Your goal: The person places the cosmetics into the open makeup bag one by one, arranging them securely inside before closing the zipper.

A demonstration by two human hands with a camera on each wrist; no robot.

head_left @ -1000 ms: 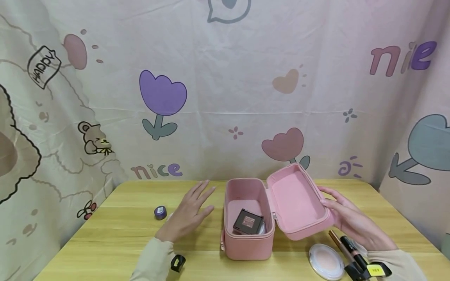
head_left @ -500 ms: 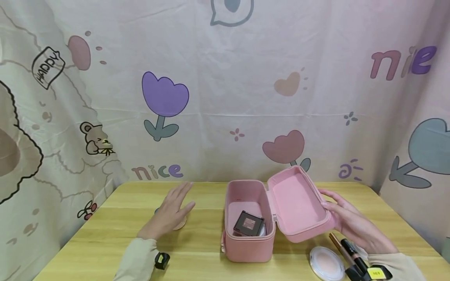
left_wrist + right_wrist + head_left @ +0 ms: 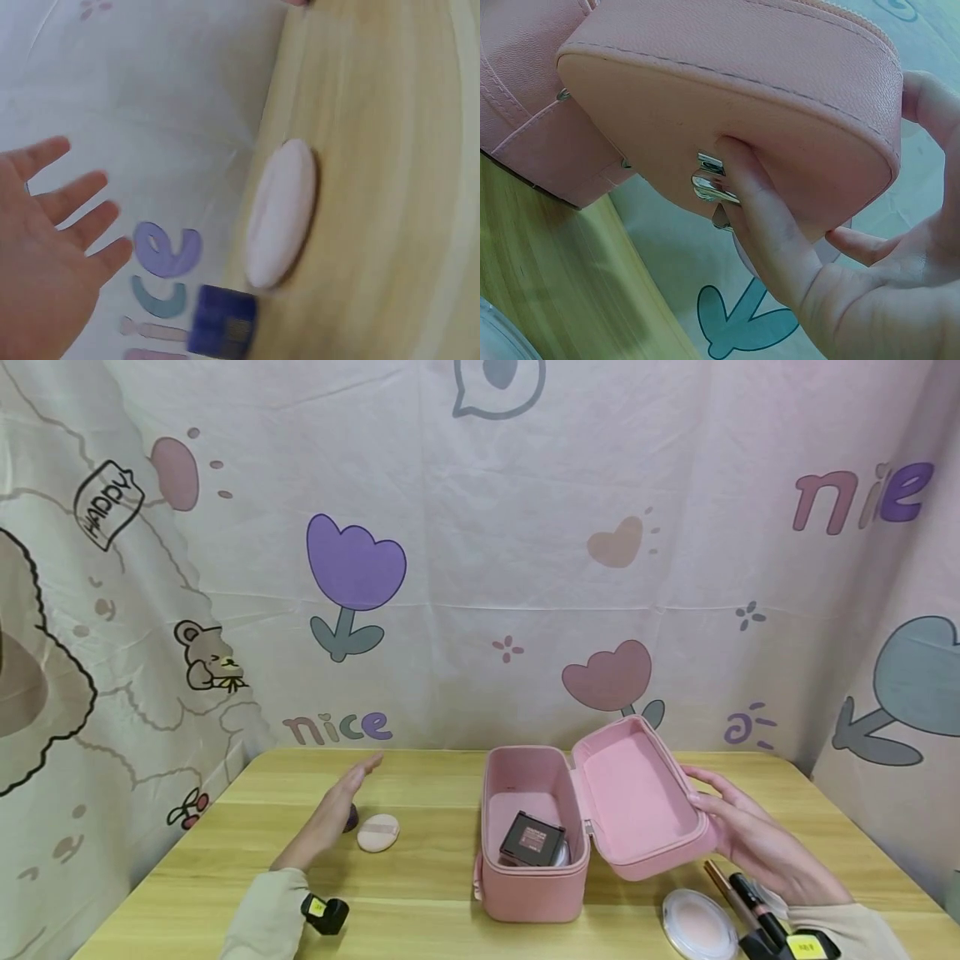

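Note:
A pink makeup case (image 3: 532,893) stands on the table with its lid (image 3: 637,802) swung out to the right. My right hand (image 3: 761,835) holds the lid by its outer edge; the right wrist view shows a finger pressed on the lid's outside beside a silver metal fitting (image 3: 711,180). Inside the case lies a dark square compact (image 3: 532,839), overlapping a rounder item beneath. My left hand (image 3: 330,814) is raised at the left with fingers extended, holding nothing. Just right of it lies a pale powder puff (image 3: 378,832), and a small purple jar (image 3: 223,322) is partly hidden behind the hand.
Under my right wrist lie a round clear-rimmed powder compact (image 3: 699,925) and slim tubes, one with a black cap (image 3: 744,887). The wooden table (image 3: 420,893) meets a printed curtain (image 3: 480,568) at its back edge.
My left hand has moved left, away from the case, and turned edge-on. The powder puff has come into sight. My right hand stays on the lid.

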